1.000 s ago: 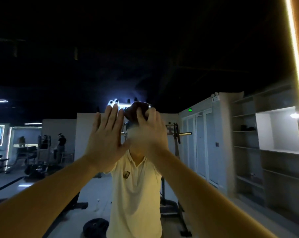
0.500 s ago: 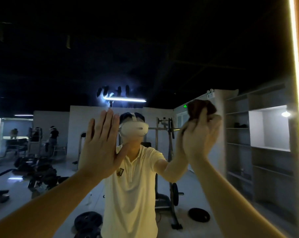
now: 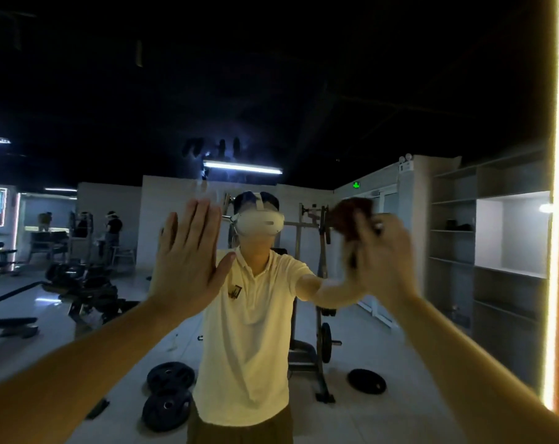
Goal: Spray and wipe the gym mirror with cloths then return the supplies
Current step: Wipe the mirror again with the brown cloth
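Up at two o'clock from the view's middle, a dark brown cloth [image 3: 348, 216] is bunched in the right hand [image 3: 380, 259], whose blurred fingers curl round it, against the gym mirror [image 3: 304, 91]. At nine o'clock the left hand [image 3: 185, 261] lies flat on that mirror, fingers straight. Reflected weight plates [image 3: 171, 378] sit at six o'clock.

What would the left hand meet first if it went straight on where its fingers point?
Nothing solid, it seems: the left hand lies flat on the mirror, fingers pointing up, and above them only glass with smudges shows.
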`<control>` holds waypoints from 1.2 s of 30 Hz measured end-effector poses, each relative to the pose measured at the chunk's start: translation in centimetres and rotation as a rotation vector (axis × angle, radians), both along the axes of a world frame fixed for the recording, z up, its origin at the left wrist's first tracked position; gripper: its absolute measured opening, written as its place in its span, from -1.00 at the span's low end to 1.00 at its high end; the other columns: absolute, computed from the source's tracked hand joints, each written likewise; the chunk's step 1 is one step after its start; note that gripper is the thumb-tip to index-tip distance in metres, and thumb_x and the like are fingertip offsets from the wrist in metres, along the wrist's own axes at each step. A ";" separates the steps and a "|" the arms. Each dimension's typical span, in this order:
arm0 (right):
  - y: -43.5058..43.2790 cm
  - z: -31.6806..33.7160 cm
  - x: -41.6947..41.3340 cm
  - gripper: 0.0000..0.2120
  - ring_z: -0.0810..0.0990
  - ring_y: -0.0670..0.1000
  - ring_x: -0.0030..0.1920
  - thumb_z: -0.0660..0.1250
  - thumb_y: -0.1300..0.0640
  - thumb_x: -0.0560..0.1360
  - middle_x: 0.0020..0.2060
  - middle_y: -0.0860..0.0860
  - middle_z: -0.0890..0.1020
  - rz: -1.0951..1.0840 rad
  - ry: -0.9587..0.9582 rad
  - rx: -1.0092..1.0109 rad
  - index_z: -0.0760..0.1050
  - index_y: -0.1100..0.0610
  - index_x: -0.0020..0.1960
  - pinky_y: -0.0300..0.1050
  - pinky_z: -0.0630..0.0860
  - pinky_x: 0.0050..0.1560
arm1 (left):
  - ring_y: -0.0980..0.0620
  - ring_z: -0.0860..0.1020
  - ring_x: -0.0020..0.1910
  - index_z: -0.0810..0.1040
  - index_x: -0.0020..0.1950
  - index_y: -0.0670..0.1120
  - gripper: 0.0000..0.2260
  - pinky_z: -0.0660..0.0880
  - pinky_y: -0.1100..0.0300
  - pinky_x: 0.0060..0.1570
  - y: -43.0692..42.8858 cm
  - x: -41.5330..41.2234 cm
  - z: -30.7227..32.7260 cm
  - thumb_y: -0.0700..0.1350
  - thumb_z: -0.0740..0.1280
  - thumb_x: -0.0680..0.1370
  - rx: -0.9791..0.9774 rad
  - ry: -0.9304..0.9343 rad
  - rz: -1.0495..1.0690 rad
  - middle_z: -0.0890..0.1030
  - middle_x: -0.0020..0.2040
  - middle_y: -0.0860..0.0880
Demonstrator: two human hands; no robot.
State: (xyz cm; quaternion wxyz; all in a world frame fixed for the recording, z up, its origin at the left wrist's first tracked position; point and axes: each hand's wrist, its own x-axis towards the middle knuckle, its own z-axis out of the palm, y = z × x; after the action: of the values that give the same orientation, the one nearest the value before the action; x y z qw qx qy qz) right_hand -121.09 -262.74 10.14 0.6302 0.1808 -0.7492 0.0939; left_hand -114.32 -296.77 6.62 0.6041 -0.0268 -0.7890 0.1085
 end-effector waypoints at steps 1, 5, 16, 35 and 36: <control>2.6 -0.4 -0.7 -0.80 0.57 0.16 0.10 0.28 -0.14 0.63 0.12 0.09 0.58 -0.031 -0.027 -0.107 0.52 -0.18 0.23 0.23 0.57 0.15 | -0.19 -0.05 0.69 0.01 0.69 -0.23 -0.27 0.01 -0.28 0.62 0.1 0.0 -1.4 0.21 0.05 0.69 0.001 -0.010 -0.008 -0.03 0.70 -0.23; 5.2 -1.7 -1.6 -0.49 0.42 0.37 0.23 0.27 0.23 0.61 0.29 0.29 0.39 -0.034 -0.086 -0.568 0.30 0.12 0.54 0.30 0.42 0.26 | -0.24 0.03 0.68 0.08 0.68 -0.26 -0.29 0.11 -0.35 0.57 -1.0 0.1 -6.0 0.20 0.07 0.69 -0.072 -0.020 -0.018 0.02 0.69 -0.25; -18.4 -8.7 4.5 -0.34 0.38 0.09 0.18 0.55 0.13 0.39 0.20 0.13 0.38 0.235 0.009 -0.211 0.45 0.08 0.45 0.03 0.58 0.13 | -0.22 -0.01 0.68 0.02 0.69 -0.23 -0.28 -0.03 -0.27 0.62 -1.7 -0.4 -6.9 0.18 0.10 0.68 -0.088 -0.015 -0.059 -0.01 0.70 -0.24; -8.4 -11.8 3.0 -0.55 0.43 0.29 0.31 0.12 -0.03 0.60 0.34 0.27 0.40 0.233 -0.206 -0.805 0.27 0.03 0.47 0.30 0.42 0.32 | -0.24 -0.09 0.68 -0.04 0.68 -0.27 -0.19 -0.04 -0.30 0.62 -0.8 1.1 -6.5 0.28 0.09 0.67 -0.072 -0.130 0.041 -0.08 0.69 -0.27; -10.9 -12.6 3.5 -0.55 0.43 0.25 0.30 0.18 -0.04 0.58 0.33 0.25 0.40 0.255 -0.227 -0.739 0.30 0.04 0.44 0.26 0.43 0.32 | -0.22 -0.10 0.69 -0.04 0.69 -0.26 -0.18 -0.04 -0.28 0.62 -0.5 1.6 -6.6 0.27 0.12 0.67 -0.060 -0.134 0.032 -0.08 0.70 -0.26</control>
State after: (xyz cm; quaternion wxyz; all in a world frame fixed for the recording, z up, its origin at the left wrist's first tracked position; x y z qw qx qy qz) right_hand -117.63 -273.66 -2.47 0.5496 0.0218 -0.7012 0.4536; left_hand -112.76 -297.29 -0.01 0.5470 -0.0395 -0.8245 0.1395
